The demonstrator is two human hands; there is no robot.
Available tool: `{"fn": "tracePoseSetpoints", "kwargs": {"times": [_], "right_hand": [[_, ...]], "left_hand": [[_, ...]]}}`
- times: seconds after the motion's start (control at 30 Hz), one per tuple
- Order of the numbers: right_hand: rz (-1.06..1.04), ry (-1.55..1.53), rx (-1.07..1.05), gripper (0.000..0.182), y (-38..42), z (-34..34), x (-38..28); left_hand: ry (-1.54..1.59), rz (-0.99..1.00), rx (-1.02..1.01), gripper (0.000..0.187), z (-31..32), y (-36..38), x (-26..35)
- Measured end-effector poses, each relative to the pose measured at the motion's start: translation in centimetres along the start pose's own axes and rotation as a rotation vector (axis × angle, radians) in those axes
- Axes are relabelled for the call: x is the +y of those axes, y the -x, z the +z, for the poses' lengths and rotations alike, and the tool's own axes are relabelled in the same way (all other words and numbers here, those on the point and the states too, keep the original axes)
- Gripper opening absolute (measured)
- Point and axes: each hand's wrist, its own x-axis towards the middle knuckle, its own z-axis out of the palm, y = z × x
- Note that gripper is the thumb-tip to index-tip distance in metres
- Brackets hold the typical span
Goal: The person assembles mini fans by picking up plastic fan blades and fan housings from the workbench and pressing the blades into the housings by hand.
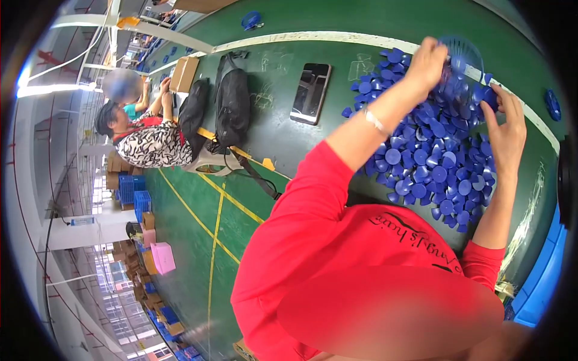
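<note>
Many small dark blue plastic pieces (421, 156) with round flat tops lie in a heap on the green table (277, 132). Above the heap's far side, my left hand (426, 66) is closed on the edge of a see-through blue ribbed round part (462, 54). My right hand (509, 123) is at the heap's right side, thumb and fingertips pinching a dark blue piece (489, 97) close to the ribbed part. Where the two parts meet is blurred, so I cannot tell whether they touch.
A phone (310, 93) and black bags (232, 105) lie left of the heap. Single blue parts lie at the far edge (251, 20) and right (552, 104). A person in a patterned top (156, 144) sits farther left, near a cardboard box (184, 74). A blue crate (545, 265) stands right.
</note>
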Motion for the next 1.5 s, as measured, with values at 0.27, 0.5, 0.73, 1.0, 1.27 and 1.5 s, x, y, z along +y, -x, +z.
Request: {"fn": "tracePoseSetpoints", "kwargs": {"times": [0.27, 0.5, 0.73, 1.0, 1.27, 1.5], "right_hand": [[-0.305, 0.018, -0.041, 0.036, 1.8, 2.6, -4.6], [-0.288, -0.024, -0.059, 0.036, 1.7, 2.1, -4.6], [-0.324, 0.07, 0.019, 0.049, 1.9, 2.9, -4.4], [0.196, -0.431, -0.237, 0.056, 1.4, 2.0, -3.4], [0.182, -0.449, -0.275, 0.042, 1.4, 1.5, -4.0], [0.064, -0.281, -0.001, 0.04, 2.0, 2.0, -4.8]], "left_hand": [[0.098, 0.026, 0.008, 0.033, -1.1, 12.3, 2.9], [-0.021, 0.185, 0.037, 0.041, -0.5, 12.8, 3.6], [0.038, 0.066, 0.06, 0.034, -0.3, 12.4, 2.8], [0.114, 0.076, -0.05, 0.034, -0.3, 12.7, 3.6], [-0.125, 0.154, -0.006, 0.032, -0.5, 12.9, 4.8], [-0.126, 0.118, -0.06, 0.036, -0.3, 12.1, 6.3]]}}
